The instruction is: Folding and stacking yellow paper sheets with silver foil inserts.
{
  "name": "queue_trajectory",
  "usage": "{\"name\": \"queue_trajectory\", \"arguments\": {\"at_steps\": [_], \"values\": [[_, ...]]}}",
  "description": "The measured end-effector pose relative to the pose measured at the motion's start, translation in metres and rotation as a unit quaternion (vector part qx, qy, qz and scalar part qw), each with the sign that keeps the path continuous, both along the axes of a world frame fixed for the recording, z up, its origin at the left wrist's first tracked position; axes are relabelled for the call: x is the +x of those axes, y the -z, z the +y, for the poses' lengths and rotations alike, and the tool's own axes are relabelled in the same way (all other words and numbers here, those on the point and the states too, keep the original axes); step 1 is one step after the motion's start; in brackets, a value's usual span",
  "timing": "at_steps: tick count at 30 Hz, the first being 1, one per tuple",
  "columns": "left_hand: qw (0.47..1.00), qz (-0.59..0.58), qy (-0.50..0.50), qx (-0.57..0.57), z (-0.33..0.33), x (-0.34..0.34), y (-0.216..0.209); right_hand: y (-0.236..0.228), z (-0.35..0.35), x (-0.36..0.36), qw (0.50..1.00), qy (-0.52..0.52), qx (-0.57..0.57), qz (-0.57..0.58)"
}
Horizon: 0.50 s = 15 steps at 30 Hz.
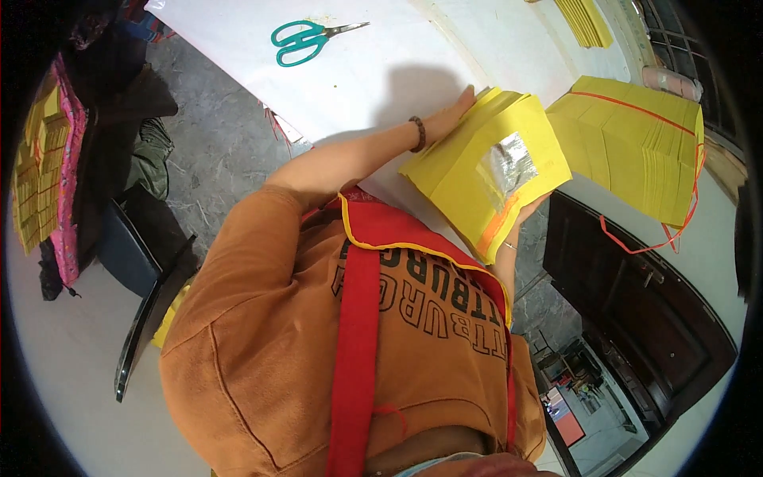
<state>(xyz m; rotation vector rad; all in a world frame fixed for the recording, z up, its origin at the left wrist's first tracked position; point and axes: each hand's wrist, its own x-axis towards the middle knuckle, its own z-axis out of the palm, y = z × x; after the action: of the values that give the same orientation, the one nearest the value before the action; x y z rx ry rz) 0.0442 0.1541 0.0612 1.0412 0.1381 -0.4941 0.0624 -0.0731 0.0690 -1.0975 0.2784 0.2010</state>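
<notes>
A thick stack of yellow paper sheets (453,171) is held up at the table's near edge, tilted. Its top sheet bears a silver foil patch (509,163) and an orange strip (499,222). My left hand (457,114), with a beaded bracelet on its wrist, grips the far left side of the stack, its fingers partly hidden behind the sheets. At the near right side my right hand (528,213) holds the stack, mostly hidden by it. To the right lies a large bundle of yellow paper (628,147) with red string (636,107) around it.
Scissors with teal handles (300,41) lie on the white table (381,79). Another yellow paper stack (584,22) is at the far right. A dark chair (131,246) stands at left, near a pink-edged pile of yellow bundles (44,167). A dark door (636,294) is at right.
</notes>
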Motion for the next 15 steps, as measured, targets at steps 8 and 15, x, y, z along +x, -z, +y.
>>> {"name": "queue_trajectory", "arguments": {"at_steps": [8,15], "values": [[0.999,-0.043,-0.004,0.018,-0.021,0.007,0.042,0.000,0.003,0.006,0.998,-0.026,-0.047,0.014],[0.992,-0.079,-0.066,0.073,-0.017,-0.018,0.018,-0.016,0.024,-0.059,0.996,-0.041,-0.080,0.014]]}}
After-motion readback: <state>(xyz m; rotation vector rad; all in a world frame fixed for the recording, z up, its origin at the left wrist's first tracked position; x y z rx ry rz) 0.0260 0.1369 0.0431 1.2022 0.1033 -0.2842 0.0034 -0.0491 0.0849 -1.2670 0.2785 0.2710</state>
